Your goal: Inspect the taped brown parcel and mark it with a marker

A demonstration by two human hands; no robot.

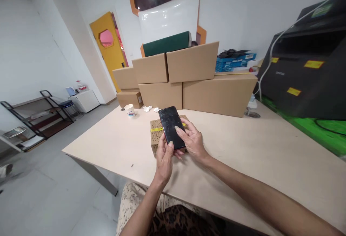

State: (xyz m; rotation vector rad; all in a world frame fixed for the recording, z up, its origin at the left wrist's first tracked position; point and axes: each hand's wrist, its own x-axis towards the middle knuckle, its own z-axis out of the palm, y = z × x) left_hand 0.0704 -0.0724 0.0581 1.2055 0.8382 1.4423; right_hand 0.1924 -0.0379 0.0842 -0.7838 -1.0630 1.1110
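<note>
A black smartphone (pixel 171 122) with a dark, smudged screen is held tilted between both hands. My left hand (pixel 163 159) grips its lower left corner, the thumb lying on the front. On the right edge my right hand (pixel 193 140) is closed around the phone, its thumb resting on the screen. Behind and below the phone, a small speckled cardboard box (pixel 156 138) with yellow tape sits on the table (pixel 108 138). The phone and hands cover much of that box.
Stacked cardboard boxes (pixel 160 93) line the table's back edge, a green box (pixel 166 44) on top. A paper cup (pixel 129 110) and crumpled tissues (pixel 147 108) stand before them. On the right is a large black printer (pixel 302 66) on a green surface.
</note>
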